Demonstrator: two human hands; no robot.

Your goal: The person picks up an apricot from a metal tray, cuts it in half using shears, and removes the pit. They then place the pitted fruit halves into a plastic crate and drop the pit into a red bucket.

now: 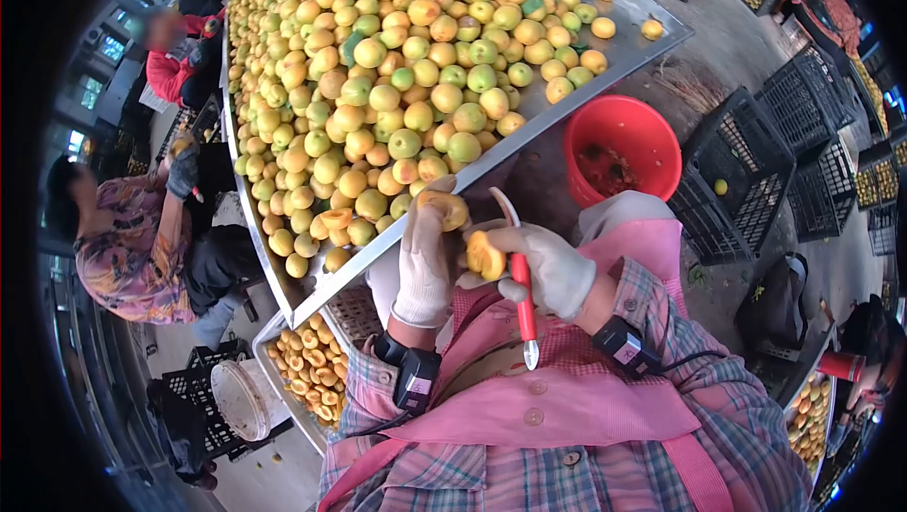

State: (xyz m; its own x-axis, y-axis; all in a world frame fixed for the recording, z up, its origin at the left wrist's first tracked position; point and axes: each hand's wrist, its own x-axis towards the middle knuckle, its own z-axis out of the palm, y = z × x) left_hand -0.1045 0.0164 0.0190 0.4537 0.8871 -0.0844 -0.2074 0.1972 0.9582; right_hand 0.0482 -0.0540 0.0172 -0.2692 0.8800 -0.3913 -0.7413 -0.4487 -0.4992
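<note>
My left hand (424,271), in a white glove, holds an opened fruit half (444,211) at its fingertips, near the metal table's edge (397,229). My right hand (553,271), gloved too, grips a red-handled tool (523,297) with a curved blade pointing up and a small metal tip pointing down. Between its fingers and thumb is another orange fruit half (485,255), cut side showing. The two hands are close together above my pink apron. Whole yellow-green fruits (387,96) are heaped on the table just beyond them.
A red bucket (624,148) with scraps stands right of the table. A tray of fruit halves (307,370) lies lower left, beside a white bucket (248,399). Black crates (737,172) stand at right. A co-worker (132,247) sits at left, others farther off.
</note>
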